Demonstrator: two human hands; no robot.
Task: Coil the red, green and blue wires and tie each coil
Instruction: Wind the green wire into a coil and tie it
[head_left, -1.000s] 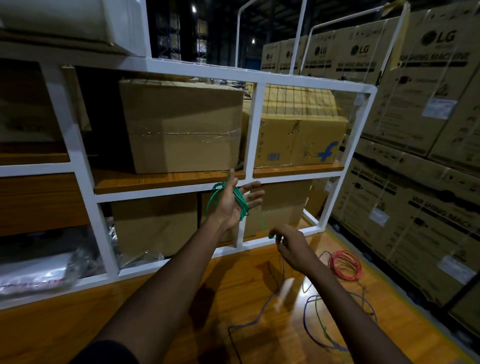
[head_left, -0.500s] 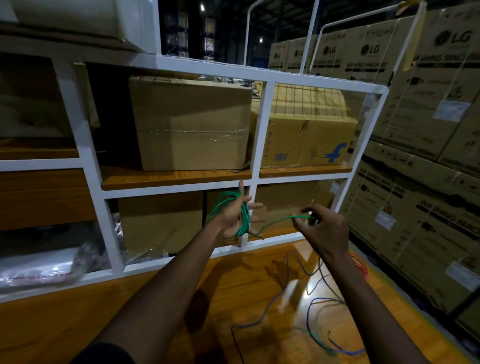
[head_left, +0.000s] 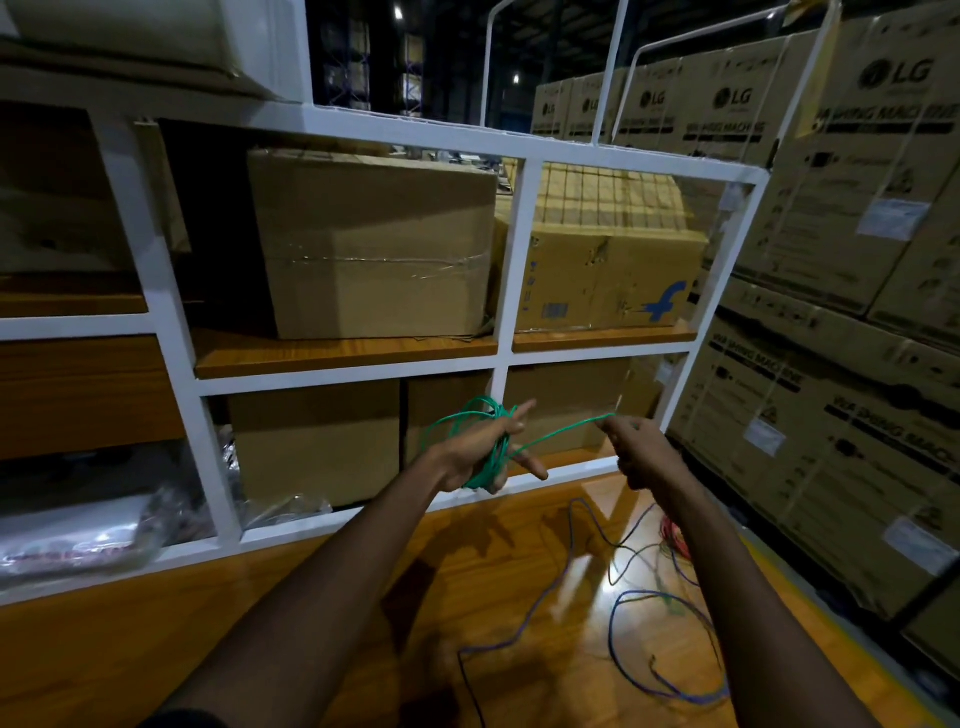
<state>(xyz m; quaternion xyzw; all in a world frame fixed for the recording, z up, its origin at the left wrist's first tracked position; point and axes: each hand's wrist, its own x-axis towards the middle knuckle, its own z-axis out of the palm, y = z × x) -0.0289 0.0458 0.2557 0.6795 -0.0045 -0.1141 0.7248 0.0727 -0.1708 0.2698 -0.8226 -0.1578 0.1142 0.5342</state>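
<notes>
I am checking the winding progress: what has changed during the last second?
The right hand rose from near the table and now pinches the green wire, pulled taut toward the left hand. The left hand still carries the green loops wound round it. The blue wire and the red wire stayed on the table.

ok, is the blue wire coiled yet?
No, the blue wire lies loose on the wooden surface; only the green wire is looped round the left hand.

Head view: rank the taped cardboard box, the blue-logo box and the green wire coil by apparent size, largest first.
1. taped cardboard box
2. blue-logo box, partly hidden behind the frame post
3. green wire coil, smallest though nearest the camera
</notes>
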